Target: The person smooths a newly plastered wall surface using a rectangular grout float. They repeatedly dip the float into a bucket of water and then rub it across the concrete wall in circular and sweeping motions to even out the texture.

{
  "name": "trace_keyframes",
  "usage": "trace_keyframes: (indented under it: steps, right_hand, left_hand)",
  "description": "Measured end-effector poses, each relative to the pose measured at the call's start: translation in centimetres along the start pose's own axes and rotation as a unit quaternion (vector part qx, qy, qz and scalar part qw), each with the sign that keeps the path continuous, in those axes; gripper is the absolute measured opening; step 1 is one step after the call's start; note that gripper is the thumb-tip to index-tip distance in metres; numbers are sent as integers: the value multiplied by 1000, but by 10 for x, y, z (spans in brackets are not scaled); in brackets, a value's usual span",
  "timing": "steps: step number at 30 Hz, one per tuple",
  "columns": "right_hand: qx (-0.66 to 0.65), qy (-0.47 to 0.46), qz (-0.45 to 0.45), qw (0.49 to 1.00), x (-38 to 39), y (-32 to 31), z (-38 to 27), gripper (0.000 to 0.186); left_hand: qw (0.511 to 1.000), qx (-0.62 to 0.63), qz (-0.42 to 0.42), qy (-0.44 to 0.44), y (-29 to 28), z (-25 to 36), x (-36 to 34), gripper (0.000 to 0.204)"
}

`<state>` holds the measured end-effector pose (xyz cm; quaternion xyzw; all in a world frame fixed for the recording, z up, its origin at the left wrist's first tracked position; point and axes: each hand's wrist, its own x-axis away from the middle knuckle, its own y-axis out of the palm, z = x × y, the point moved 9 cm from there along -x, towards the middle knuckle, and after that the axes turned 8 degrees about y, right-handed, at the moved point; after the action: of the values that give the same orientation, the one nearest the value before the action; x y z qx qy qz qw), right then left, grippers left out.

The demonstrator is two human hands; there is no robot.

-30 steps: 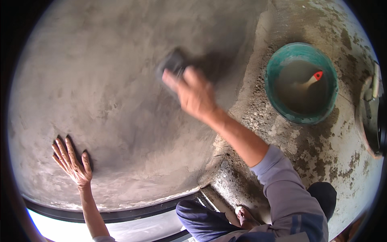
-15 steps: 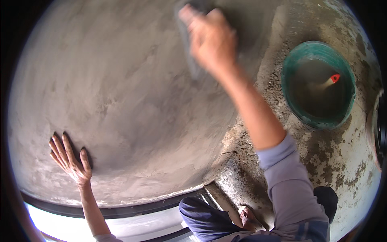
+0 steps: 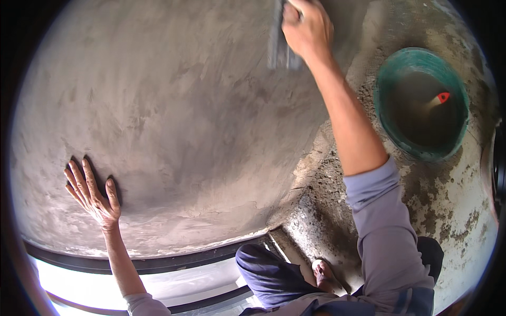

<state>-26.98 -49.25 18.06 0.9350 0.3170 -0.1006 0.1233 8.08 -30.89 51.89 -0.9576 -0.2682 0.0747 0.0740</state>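
Note:
My right hand point(image 3: 311, 29), at the top, is closed around the grip of a flat plastering trowel point(image 3: 282, 47). The trowel's long blade lies against the grey plastered wall point(image 3: 174, 121); its upper end is cut off by the picture's edge. At the lower left, my left hand point(image 3: 95, 195) rests flat on the same plaster, fingers stretched and thumb apart, holding nothing. Streaks and patches mark the damp-looking surface between my hands.
At the right stands a green bucket point(image 3: 387, 124) of murky water, with a red-tipped brush handle point(image 3: 443, 98) sticking out. Gritty mortar crumbs point(image 3: 337, 174) line the wall's foot. A dark window frame point(image 3: 174, 262) runs along the lower left, near my bent knee point(image 3: 263, 271).
My right hand has moved the trowel up and to the right across the wall. My left hand stays planted on the plaster. The view has shifted slightly.

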Motion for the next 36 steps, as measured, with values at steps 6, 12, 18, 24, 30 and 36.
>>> trace_keyframes:
  steps: [6, 12, 18, 24, 30, 36]
  right_hand:
    - [-98, -148, -133, 975, 262, 31, -47, 44]
    - [-53, 135, -16, 989, 59, -13, 95, 39]
    - [-63, 28, -91, 993, 249, 21, 56, 46]
    - [-30, 148, -41, 988, 173, 2, 121, 38]
    - [-150, 135, -120, 972, 281, 19, 106, 52]
    - [-17, 134, -21, 991, 166, 3, 125, 46]
  left_hand:
    - [1000, -5, -10, 12, -3, 9, 22, 69]
    - [1000, -12, 4, 25, -13, 5, 8, 68]
    - [1000, -12, -14, 18, -4, 1, 22, 68]
    - [1000, -12, 2, 21, -10, 2, 15, 69]
    - [1000, -8, 7, 26, -8, 6, 12, 67]
    - [999, -18, 0, 46, -11, 4, 11, 68]
